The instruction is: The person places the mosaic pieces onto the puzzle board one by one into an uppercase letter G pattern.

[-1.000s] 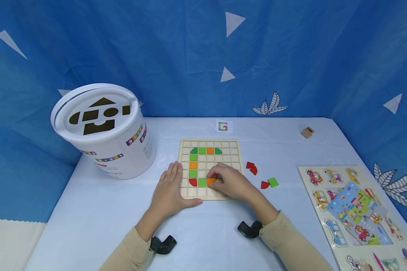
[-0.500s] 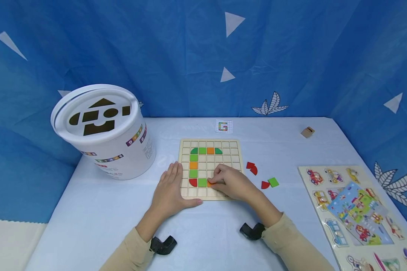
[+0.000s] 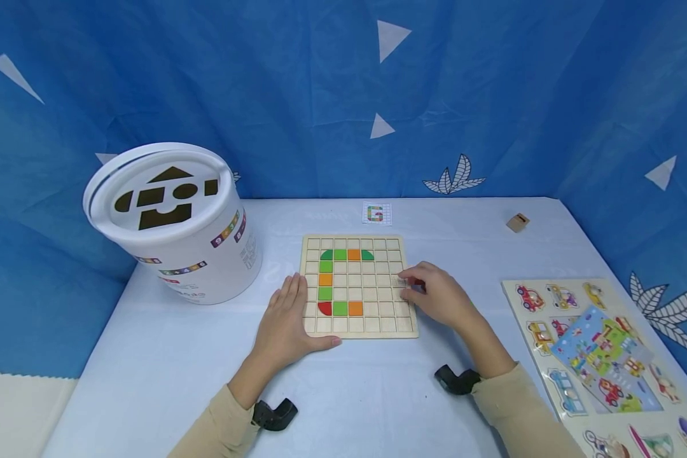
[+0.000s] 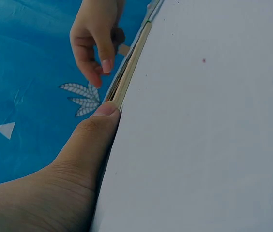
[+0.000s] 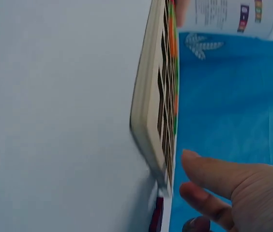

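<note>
A wooden grid board (image 3: 386, 326) lies on the table, bearing green, orange and red tiles in an open-sided outline. Along its bottom row sit a red quarter-circle tile (image 3: 324, 309), a green square tile (image 3: 340, 308) and an orange square tile (image 3: 355, 308). My left hand (image 3: 285, 321) rests at the board's left side with fingers straight; its thumb (image 4: 90, 133) touches the near edge. Over the board's right edge hovers my right hand (image 3: 439, 298), thumb and fingers apart, with nothing visible between them. It hides the loose tiles there; a dark red tile (image 5: 157, 215) shows in the right wrist view.
A small pattern card (image 3: 376, 214) lies behind the board. To the left stands a large white bucket (image 3: 229, 273) with cut-out shapes in its lid. A vehicle puzzle board (image 3: 541, 375) occupies the right side, and a small wooden block (image 3: 518, 222) sits at the back right.
My right hand has let go of the orange tile, which now lies flat in the bottom row. That hand has moved right to the board's edge. My left hand has stayed put.
</note>
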Demonstrator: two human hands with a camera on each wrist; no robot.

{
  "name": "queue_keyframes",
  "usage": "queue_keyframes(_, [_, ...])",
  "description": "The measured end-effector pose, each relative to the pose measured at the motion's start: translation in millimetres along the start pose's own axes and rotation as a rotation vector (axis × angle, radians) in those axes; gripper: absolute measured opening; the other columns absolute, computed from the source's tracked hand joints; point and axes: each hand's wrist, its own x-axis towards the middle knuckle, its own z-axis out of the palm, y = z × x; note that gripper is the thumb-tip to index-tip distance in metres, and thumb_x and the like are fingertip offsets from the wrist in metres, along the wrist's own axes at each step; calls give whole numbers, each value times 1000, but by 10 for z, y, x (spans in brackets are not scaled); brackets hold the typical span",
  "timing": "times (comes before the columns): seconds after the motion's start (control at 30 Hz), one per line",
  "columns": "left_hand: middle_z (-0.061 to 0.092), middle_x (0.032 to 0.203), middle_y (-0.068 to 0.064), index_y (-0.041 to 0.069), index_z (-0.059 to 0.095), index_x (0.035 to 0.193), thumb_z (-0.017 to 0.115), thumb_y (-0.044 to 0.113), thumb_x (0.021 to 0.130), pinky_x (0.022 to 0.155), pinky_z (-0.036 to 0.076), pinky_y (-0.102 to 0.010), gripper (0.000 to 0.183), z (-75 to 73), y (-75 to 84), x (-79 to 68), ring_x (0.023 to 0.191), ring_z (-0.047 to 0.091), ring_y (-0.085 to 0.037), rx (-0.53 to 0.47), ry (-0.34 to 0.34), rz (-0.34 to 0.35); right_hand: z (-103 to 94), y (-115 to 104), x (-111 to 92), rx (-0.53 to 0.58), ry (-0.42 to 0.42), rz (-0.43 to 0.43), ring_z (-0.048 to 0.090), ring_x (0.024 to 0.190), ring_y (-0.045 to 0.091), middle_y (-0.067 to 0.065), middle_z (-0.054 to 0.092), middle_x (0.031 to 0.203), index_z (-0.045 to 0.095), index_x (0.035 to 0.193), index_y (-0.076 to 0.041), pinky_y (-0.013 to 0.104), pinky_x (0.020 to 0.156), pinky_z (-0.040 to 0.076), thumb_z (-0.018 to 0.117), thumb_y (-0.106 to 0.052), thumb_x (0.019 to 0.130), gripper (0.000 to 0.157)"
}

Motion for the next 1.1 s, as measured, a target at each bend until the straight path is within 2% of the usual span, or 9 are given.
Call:
queue_keyframes(0.23, [14,167,-13,1,16,158,69,83,63,125,16,-52,136,6,-7,-3,156,11,-29,-6,2,3,-125,223,21,-94,49,93,60,100,26,10,66,114,67,127,-11,46,84,55,77,-24,88,42])
queue_keyframes(0.47, [14,167,-12,2,15,158,69,84,62,125,16,-51,137,7,-9,3,156,10,-28,-4,-2,-1,-114,294,51,-107,38,128,59,101,27,10,65,113,70,121,-11,45,84,56,77,-25,87,37])
queue_keyframes(0.83, [14,167,-13,2,15,158,70,82,63,125,16,-52,136,13,-13,5,156,10,-29,-4,6,3,-103,334,104,-3,-6,129,55,94,24,5,64,102,65,103,-18,35,78,51,78,-21,86,22])
queue_keyframes(1.1, [15,167,-13,1,16,158,69,82,63,125,16,-51,136,16,-20,5,156,11,-29,-5,7,7,-153,314,95,75,-17,151,55,86,23,5,63,98,63,103,-18,27,64,49,76,-21,88,19])
